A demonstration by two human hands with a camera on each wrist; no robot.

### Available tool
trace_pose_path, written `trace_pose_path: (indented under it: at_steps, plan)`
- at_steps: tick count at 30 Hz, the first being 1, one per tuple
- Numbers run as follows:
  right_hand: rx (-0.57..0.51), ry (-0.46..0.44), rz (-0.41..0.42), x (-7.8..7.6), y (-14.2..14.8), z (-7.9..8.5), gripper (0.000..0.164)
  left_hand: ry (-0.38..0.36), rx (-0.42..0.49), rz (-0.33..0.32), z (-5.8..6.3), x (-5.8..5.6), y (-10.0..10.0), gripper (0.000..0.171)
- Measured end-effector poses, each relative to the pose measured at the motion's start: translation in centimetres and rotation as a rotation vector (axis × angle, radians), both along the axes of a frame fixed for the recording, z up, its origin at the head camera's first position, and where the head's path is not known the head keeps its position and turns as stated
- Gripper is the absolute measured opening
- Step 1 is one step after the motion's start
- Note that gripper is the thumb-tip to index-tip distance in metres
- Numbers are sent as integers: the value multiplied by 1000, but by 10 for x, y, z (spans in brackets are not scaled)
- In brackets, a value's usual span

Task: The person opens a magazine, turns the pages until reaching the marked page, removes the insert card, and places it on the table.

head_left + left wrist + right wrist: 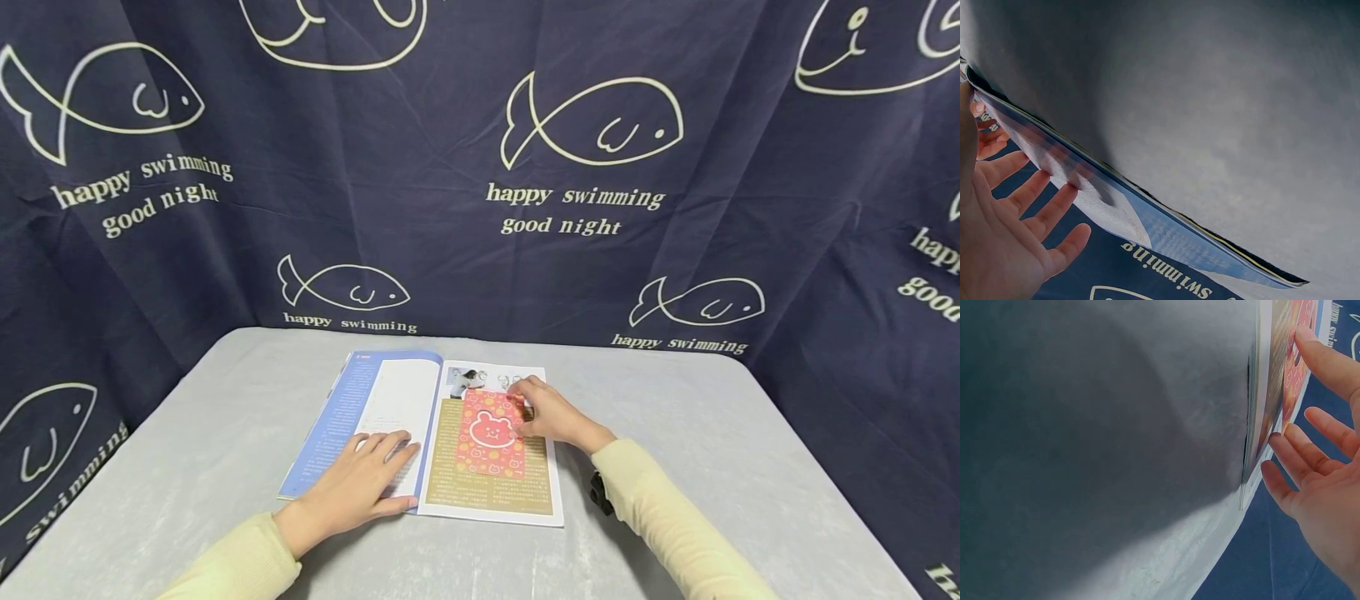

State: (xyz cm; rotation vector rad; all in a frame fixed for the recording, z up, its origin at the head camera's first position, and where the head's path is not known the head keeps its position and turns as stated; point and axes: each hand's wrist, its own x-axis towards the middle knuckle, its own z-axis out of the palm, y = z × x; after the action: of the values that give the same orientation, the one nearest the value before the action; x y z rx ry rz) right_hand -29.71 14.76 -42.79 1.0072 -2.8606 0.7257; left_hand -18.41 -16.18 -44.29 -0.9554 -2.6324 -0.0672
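A magazine [390, 392] lies open on the table, its left page blue and white, its right page white with a brown text block. Over that brown block is a flat red card [491, 454] with a white-outlined bear face and small yellow and pink prints. My right hand [553, 414] holds the card at its upper right, thumb on its face and fingers at its edge. In the right wrist view a narrow dark gap shows beside the card's edge. My left hand [362, 483] rests on the lower left page, fingers spread and thumb by the spine.
The grey table [225, 433] extends around the magazine. A dark blue curtain [450, 208] with fish outlines and lettering hangs behind it and at both sides. A small black object [600, 493] shows under the right sleeve [660, 517].
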Motion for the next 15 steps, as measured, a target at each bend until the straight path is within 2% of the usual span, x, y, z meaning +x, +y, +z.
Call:
trace_pose_path:
  at_steps: [11, 15]
  plan:
    - [-9, -48, -36, -2, -1, -1, 50, -39, -10, 14, 0, 0, -1, 65]
    - [-31, -40, -27, -1, -1, 0, 51, -25, -12, 12, -1, 0, -1, 65]
